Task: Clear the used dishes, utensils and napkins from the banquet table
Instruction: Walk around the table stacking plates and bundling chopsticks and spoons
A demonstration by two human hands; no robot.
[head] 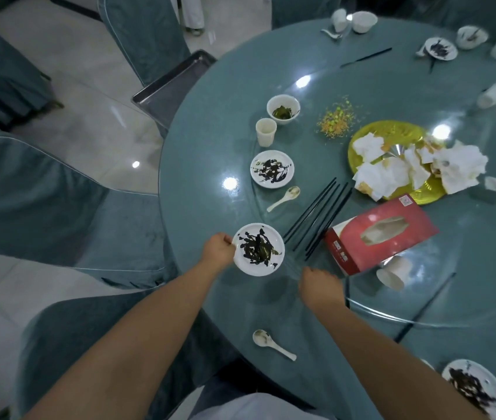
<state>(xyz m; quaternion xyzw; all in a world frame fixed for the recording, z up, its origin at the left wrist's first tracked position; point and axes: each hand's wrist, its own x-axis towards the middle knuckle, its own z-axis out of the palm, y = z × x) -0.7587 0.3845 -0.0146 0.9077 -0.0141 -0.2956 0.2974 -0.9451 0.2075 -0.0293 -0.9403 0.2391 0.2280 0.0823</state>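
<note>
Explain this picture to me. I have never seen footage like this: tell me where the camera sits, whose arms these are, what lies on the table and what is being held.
The camera is worn on a person's head and looks down, so both arms are theirs. No machine is involved. The left hand grips the rim of a dirty white plate. The right hand holds nothing. On the round table lie black chopsticks, a red tissue box, a spoon, a tipped paper cup and a gold platter piled with used napkins.

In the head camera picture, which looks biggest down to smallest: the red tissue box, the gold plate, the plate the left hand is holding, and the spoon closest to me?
1. Gold plate, though napkins hide part of it
2. Red tissue box, close behind, so this order is unsure
3. Plate in the left hand's grip
4. Spoon
</note>
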